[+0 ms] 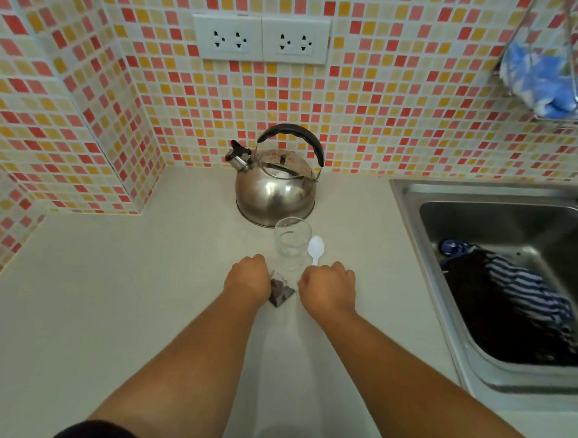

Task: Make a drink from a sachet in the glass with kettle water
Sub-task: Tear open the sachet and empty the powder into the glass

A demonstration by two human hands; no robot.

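Note:
A dark sachet (280, 292) hangs between my two fists, just in front of the clear glass (292, 242). My left hand (248, 277) is closed on the sachet's left upper edge. My right hand (331, 285) is closed just right of the sachet; its fingertips are hidden, so whether it pinches the sachet's top is unclear. The glass stands upright on the white counter and looks empty. A white plastic spoon (315, 248) lies right of the glass, its handle running under my right hand. Behind the glass stands a steel kettle (276, 187) with a black handle, spout to the left.
A steel sink (413, 206) fills the right side, with a dark and striped cloth (512, 300) in it. The tiled wall behind carries two socket plates (259, 39). A wire rack holding a blue cloth (543, 82) hangs at upper right. The tiled corner juts out at left.

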